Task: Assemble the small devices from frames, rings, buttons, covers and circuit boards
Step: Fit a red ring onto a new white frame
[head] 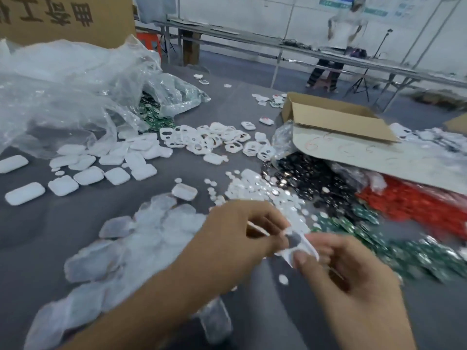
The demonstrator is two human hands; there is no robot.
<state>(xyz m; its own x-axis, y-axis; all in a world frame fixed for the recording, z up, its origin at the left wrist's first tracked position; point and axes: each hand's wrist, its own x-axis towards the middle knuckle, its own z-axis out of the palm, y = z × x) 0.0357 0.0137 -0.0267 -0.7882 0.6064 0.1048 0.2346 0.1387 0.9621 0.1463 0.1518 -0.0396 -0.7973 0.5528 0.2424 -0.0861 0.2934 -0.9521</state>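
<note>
White plastic frame (pixel 310 247) is held over the grey table (pixel 38 223), pinched between both hands: the left hand (pixel 235 236) curls round its upper left edge, the right hand (pixel 348 274) grips its lower right corner. Blur hides finer detail; its long axis appears to slant between them. White buttons (pixel 252 188) lie just beyond the hands, and green circuit boards (pixel 417 256) lie nearer the right hand, likely the one to reach next.
</note>
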